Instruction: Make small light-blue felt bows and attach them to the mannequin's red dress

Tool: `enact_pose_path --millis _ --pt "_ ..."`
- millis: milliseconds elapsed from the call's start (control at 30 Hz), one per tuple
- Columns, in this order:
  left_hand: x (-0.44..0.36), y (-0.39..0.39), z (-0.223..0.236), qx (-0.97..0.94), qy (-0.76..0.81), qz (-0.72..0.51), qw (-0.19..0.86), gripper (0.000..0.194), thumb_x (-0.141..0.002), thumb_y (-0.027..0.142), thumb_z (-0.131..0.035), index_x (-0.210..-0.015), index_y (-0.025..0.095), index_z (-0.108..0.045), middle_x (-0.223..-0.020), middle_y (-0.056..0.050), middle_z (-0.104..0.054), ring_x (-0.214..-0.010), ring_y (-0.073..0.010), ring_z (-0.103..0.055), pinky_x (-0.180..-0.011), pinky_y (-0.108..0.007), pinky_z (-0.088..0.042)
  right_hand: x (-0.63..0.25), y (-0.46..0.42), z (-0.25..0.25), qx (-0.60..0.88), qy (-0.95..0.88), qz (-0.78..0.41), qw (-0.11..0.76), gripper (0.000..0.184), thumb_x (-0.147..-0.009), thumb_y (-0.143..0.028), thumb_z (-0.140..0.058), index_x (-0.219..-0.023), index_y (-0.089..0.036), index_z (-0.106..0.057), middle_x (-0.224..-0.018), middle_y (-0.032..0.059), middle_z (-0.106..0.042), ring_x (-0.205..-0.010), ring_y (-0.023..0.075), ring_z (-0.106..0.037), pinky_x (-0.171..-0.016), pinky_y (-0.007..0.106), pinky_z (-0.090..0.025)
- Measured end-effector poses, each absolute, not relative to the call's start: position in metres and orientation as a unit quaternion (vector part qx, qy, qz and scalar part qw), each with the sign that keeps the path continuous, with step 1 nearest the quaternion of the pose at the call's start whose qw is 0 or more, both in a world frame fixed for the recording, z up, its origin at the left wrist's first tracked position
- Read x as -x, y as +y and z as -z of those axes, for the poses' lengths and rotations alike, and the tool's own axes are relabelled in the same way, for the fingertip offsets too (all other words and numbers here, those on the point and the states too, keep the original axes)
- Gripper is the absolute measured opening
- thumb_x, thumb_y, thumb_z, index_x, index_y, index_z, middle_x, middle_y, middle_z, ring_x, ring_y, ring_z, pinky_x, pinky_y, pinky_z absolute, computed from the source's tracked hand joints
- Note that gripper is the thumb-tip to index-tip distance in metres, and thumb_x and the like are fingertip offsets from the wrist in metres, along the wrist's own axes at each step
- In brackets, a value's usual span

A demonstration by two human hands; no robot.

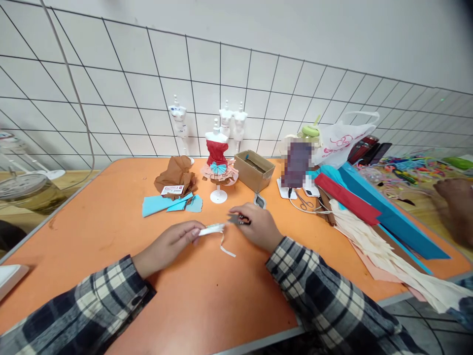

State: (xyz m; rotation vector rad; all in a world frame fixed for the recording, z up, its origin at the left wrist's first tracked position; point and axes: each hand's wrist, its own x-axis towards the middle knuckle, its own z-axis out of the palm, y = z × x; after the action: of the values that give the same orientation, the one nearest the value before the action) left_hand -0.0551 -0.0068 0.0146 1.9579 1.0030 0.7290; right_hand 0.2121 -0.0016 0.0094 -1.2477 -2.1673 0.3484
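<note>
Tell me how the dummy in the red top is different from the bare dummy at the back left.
The red-topped dummy wears a frilly skirt; the back-left dummy has no clothes, just blue marks. The red-topped dummy stands nearer; the back-left dummy is farther away. Both have white necks.

Bright, even light casts a pale glare on the near part of the orange tabletop point(177, 305) and only faint shadows, while the wide view bends toward its edges, the far right looks soft, and pixelation hides the phone point(296, 162).
</note>
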Motion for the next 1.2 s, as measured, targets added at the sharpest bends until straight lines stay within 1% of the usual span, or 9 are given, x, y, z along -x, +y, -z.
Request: enact_pose_path --millis 100,233,333,433,533,600,833,1033,1200 --pt "0.069 0.004 -0.020 -0.705 0.449 -0.329 0.439 0.038 -0.088 0.052 -0.051 -0.093 0.019 -0.068 -0.085 -0.005 -0.065 -0.077 -0.0207 -0.056 -0.067 -0.027 -0.045 -0.230 0.016 -0.005 0.579 -0.788 -0.095 0.187 0.025 -0.089 -0.036 -0.056 -0.107 -0.023 -0.067 -0.101 0.0049 -0.070 -0.090 0.0208 -0.063 -0.072 0.029 -0.042" --pt "0.084 0.013 -0.029 -0.776 0.443 -0.208 0.398 0.037 -0.086 0.052 -0.056 -0.085 0.018 -0.071 -0.077 -0.004 -0.063 -0.074 -0.0192 -0.055 -0.066 -0.025 -0.045 -0.248 0.029 0.002 0.564 -0.815 -0.070 0.112 0.027 -0.089 -0.037 -0.057 -0.110 -0.026 -0.069 -0.101 0.0064 -0.068 -0.098 0.0226 -0.059 -0.078 0.032 -0.043" --pt "0.083 0.010 -0.029 -0.821 0.403 -0.171 0.368 0.037 -0.090 0.049 -0.050 -0.083 0.018 -0.069 -0.081 -0.004 -0.063 -0.077 -0.0191 -0.056 -0.069 -0.025 -0.045 -0.249 0.028 0.003 0.547 -0.823 -0.038 0.150 0.029 -0.085 -0.034 -0.062 -0.112 -0.024 -0.068 -0.114 0.0098 -0.063 -0.112 0.0268 -0.052 -0.093 0.040 -0.040" --pt "0.075 0.002 -0.027 -0.866 0.360 -0.136 0.320 0.034 -0.094 0.044 -0.045 -0.093 0.021 -0.069 -0.085 -0.004 -0.065 -0.081 -0.0194 -0.057 -0.078 -0.027 -0.044 -0.236 0.017 -0.001 0.495 -0.830 -0.025 0.256 0.045 -0.081 -0.025 -0.064 -0.126 -0.020 -0.059 -0.132 0.0123 -0.055 -0.123 0.0282 -0.045 -0.104 0.045 -0.034" --pt "0.063 -0.007 -0.027 -0.888 0.335 -0.137 0.284 0.033 -0.098 0.038 -0.037 -0.112 0.024 -0.064 -0.098 -0.005 -0.067 -0.092 -0.0201 -0.057 -0.088 -0.029 -0.039 -0.212 0.000 -0.005 0.377 -0.855 -0.088 0.344 0.040 -0.088 -0.025 -0.056 -0.127 -0.019 -0.056 -0.124 0.0106 -0.061 -0.116 0.0229 -0.052 -0.102 0.041 -0.038" --pt "0.055 -0.012 -0.027 -0.893 0.337 -0.130 0.269 0.034 -0.099 0.036 -0.034 -0.112 0.024 -0.063 -0.098 -0.004 -0.068 -0.091 -0.0193 -0.056 -0.088 -0.030 -0.038 -0.196 -0.011 -0.004 0.324 -0.867 -0.122 0.358 0.033 -0.090 -0.027 -0.056 -0.122 -0.019 -0.058 -0.120 0.0087 -0.064 -0.113 0.0211 -0.055 -0.100 0.038 -0.040" --pt "0.041 -0.021 -0.029 -0.893 0.359 -0.111 0.248 0.032 -0.099 0.032 -0.033 -0.105 0.025 -0.063 -0.091 0.000 -0.069 -0.083 -0.0176 -0.057 -0.086 -0.032 -0.037 -0.177 -0.023 0.013 0.355 -0.876 -0.105 0.310 0.012 -0.093 -0.021 -0.053 -0.096 -0.021 -0.065 -0.091 0.0015 -0.072 -0.086 0.0156 -0.062 -0.089 0.033 -0.037" --pt "0.036 -0.025 -0.022 -0.888 0.377 -0.106 0.240 0.027 -0.099 0.029 -0.034 -0.103 0.025 -0.061 -0.095 0.001 -0.069 -0.083 -0.0167 -0.058 -0.088 -0.034 -0.034 -0.180 -0.023 0.007 0.345 -0.893 -0.021 0.287 0.015 -0.094 -0.024 -0.051 -0.087 -0.022 -0.064 -0.084 -0.0006 -0.068 -0.081 0.0150 -0.057 -0.090 0.037 -0.031" --pt "0.033 -0.029 -0.017 -0.887 0.411 -0.124 0.172 0.029 -0.097 0.031 -0.037 -0.085 0.021 -0.062 -0.075 0.000 -0.067 -0.070 -0.0164 -0.057 -0.081 -0.034 -0.035 -0.177 -0.028 0.001 0.322 -0.910 0.070 0.250 0.016 -0.093 -0.018 -0.046 -0.087 -0.018 -0.060 -0.081 0.0034 -0.064 -0.078 0.0177 -0.049 -0.081 0.037 -0.032"
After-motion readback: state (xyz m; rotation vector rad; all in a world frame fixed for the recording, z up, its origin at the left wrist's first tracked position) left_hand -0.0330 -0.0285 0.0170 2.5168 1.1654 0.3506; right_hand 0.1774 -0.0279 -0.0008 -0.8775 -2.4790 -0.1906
